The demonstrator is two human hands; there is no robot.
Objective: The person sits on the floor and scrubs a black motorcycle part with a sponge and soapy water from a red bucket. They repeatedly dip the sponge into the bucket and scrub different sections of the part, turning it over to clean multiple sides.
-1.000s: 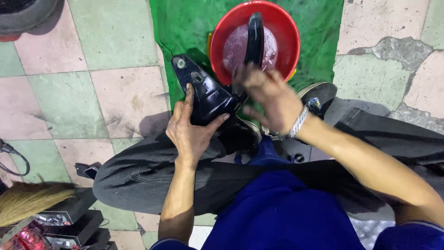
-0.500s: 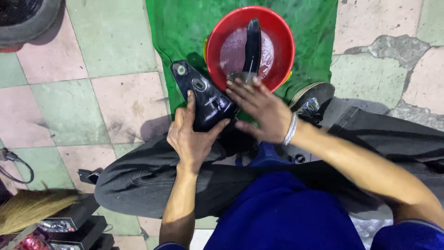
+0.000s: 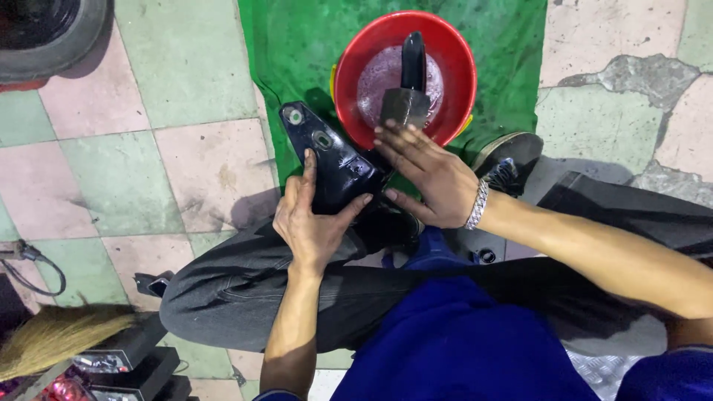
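Change: the right hand (image 3: 431,178) has been drawn back from the bowl's near rim towards the body, and the black part has been tipped slightly leftward in the grip.
Left hand (image 3: 316,219): closed around the near end of the black part (image 3: 334,160), thumb on its left edge and fingers wrapped across its right side.
Right hand: held open, fingers spread and laid flat just right of the black part; fingertips are seen at the bowl's near rim, below the brush block. A metal bracelet (image 3: 477,206) is worn on the wrist.
Black part: a glossy plastic panel with two round holes near its far end, held tilted over the knee, its far tip pointing up-left over the green cloth.
Bowl (image 3: 453,56): red, set on the cloth at far centre, filled with foamy liquid; a black brush (image 3: 410,82) is stood in it.
Cloth (image 3: 297,52): green, spread over the tiled floor.
Legs: grey trousers are crossed near the body, with a dark shoe (image 3: 509,160) seen right of the bowl.
Near left: a straw broom (image 3: 56,338) and dark boxes.
Far left: a tyre (image 3: 44,33).
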